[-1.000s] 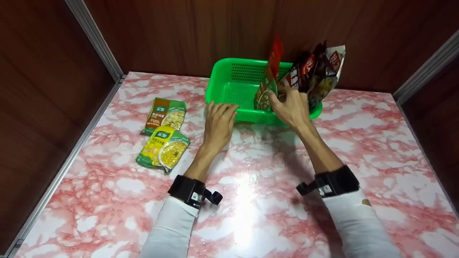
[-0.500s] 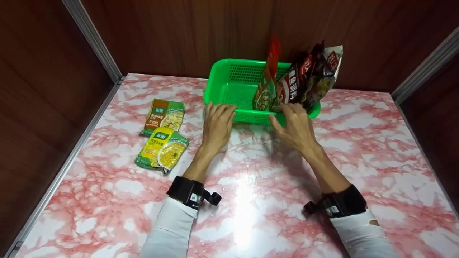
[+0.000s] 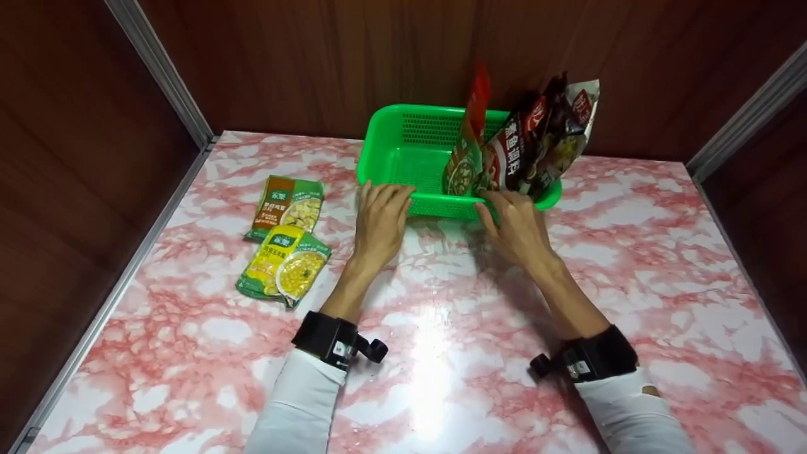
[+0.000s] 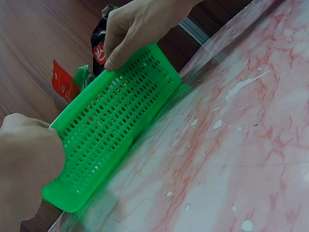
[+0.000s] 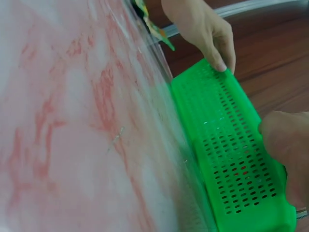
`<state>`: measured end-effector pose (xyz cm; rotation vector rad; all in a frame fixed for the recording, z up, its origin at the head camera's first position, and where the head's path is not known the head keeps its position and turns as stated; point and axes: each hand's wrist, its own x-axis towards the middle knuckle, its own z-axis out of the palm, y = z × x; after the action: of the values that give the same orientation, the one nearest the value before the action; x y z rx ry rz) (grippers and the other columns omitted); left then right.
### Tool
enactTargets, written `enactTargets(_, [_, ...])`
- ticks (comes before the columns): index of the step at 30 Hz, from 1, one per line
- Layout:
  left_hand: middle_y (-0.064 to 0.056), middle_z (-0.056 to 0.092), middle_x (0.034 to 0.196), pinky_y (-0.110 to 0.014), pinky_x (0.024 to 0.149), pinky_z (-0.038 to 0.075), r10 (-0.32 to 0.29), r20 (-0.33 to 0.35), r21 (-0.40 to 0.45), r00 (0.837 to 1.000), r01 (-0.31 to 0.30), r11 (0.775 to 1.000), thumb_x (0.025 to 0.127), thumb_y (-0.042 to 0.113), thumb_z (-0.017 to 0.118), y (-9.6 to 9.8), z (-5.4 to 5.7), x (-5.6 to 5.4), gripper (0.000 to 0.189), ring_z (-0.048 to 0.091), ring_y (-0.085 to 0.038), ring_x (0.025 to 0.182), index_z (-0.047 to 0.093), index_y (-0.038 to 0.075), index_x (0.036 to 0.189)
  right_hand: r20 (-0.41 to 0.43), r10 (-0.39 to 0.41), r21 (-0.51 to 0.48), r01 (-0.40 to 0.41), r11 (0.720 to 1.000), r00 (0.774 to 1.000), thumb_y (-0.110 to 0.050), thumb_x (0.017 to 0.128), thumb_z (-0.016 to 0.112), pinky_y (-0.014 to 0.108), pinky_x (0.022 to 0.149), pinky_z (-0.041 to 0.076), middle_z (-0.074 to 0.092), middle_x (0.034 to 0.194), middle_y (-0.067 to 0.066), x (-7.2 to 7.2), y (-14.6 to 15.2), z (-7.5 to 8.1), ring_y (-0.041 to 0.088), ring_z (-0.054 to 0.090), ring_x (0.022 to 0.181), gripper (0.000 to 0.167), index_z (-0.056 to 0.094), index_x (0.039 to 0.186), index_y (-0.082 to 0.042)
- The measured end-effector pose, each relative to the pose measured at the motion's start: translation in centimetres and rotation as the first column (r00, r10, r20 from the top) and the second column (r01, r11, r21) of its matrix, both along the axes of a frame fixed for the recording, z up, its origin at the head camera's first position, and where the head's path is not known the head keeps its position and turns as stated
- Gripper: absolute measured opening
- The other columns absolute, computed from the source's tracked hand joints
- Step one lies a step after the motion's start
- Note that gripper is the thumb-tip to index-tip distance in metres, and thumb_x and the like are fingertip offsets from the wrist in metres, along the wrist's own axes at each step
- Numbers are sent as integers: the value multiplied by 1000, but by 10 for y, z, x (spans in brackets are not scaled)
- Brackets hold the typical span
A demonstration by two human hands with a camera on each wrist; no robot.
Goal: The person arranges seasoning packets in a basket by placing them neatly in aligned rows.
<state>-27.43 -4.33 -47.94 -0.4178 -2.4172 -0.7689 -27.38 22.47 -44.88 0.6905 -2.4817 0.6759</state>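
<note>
A green plastic basket (image 3: 441,205) with perforated walls stands against the back panel. My left hand (image 3: 381,221) grips its front rim near the left corner, fingers over the edge. Farther right, my right hand (image 3: 520,227) holds the same rim; in the left wrist view its thumb (image 4: 112,64) lies on the outside of the basket wall (image 4: 116,106). Inside the basket's right half, a red and green food packet (image 3: 465,154) stands upright. Beside it several dark seasoning packets (image 3: 514,148) lean to the right, partly overlapping one another.
Left of the basket, a brown and green soup packet (image 3: 287,205) lies flat on the pink marbled table (image 3: 189,353). A yellow and green corn soup packet (image 3: 284,265) overlaps its lower edge. Dark wooden panels (image 3: 302,63) enclose the back and sides.
My right hand has left the packets inside the basket and come down toward me onto the front rim. My left hand stays on the rim.
</note>
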Motion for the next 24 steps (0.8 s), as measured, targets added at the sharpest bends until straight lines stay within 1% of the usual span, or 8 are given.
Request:
enactTargets(4, [-13,81,131,-67,137,35,-8,23,-9,1000,8,1000,113,15,68,0,1,1,26,70,-37,134,81,10,134,-20,16,9,-16,1000,1000,-20,115,67,59,86,69,81,112,30,-1,1,-1,48,81,100,33,80,124,9])
enactTargets(8, [-14,79,136,-66,140,30,-26,66,-4,997,26,1000,115,18,64,-2,3,3,30,67,-37,139,78,9,140,-57,30,10,-30,1000,998,-18,114,69,58,83,69,81,108,30,-2,2,-3,48,81,96,31,80,123,9])
enactTargets(13, [-17,77,143,-68,141,26,-81,105,28,991,78,997,115,19,65,-8,5,3,36,65,-40,144,73,6,148,-69,40,6,-39,999,997,-18,113,71,58,84,69,81,107,31,-4,2,-3,49,81,96,31,80,121,10])
enactTargets(16, [-19,75,146,-67,139,30,-121,88,66,989,116,991,114,20,68,-13,8,3,39,65,-40,144,71,4,149,-63,37,11,-37,999,997,-18,113,70,59,85,69,81,108,31,-3,1,-3,49,81,97,31,80,122,10])
enactTargets(18, [-19,75,146,-62,136,38,-139,57,104,989,133,986,113,19,69,-17,12,3,39,66,-40,143,72,3,149,-60,37,10,-37,999,998,-18,114,69,59,86,70,82,109,31,-3,2,-3,49,81,98,31,80,122,10])
enactTargets(21, [-20,75,144,-54,130,47,-141,1,146,990,139,979,112,18,70,-25,17,2,37,67,-39,139,73,2,146,-55,38,7,-38,999,998,-18,114,69,59,87,70,82,110,31,-3,2,-3,49,81,98,31,80,122,10])
enactTargets(24, [-21,75,144,-53,126,50,-121,-18,170,993,122,978,111,17,71,-35,23,2,37,67,-40,139,73,1,145,-50,37,5,-37,999,998,-18,114,69,59,88,70,82,111,32,-3,2,-3,50,81,99,31,80,122,10])
